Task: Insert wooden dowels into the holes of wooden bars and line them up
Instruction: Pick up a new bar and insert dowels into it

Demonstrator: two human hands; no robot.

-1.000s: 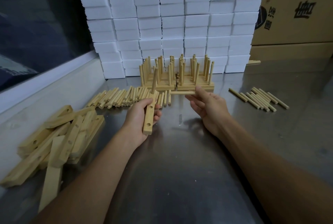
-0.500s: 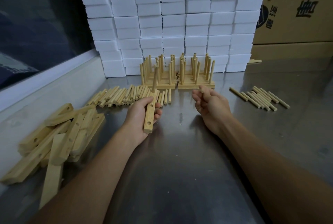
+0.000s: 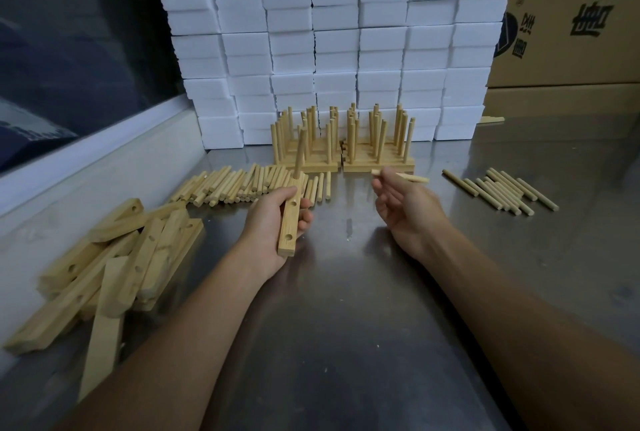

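My left hand (image 3: 273, 222) grips a wooden bar (image 3: 290, 222) lengthwise; one dowel (image 3: 300, 153) stands upright in its far hole and two nearer holes show bare. My right hand (image 3: 401, 205) holds a loose dowel (image 3: 414, 178) between its fingers, lying roughly level, a hand's width right of the bar. Behind both hands stand two blocks of finished bars (image 3: 346, 150) with upright dowels, set side by side. A row of loose dowels (image 3: 249, 184) lies just beyond my left hand.
A heap of bare wooden bars (image 3: 114, 267) lies at the left of the steel table (image 3: 346, 326). A smaller group of dowels (image 3: 502, 191) lies at the right. Stacked white boxes (image 3: 332, 35) form a wall behind; cardboard cartons (image 3: 571, 21) stand at the back right.
My right hand turned palm up and drew slightly right; the dowel it held level toward the bar now points rightward from its fingers. The left hand and bar stayed almost still.
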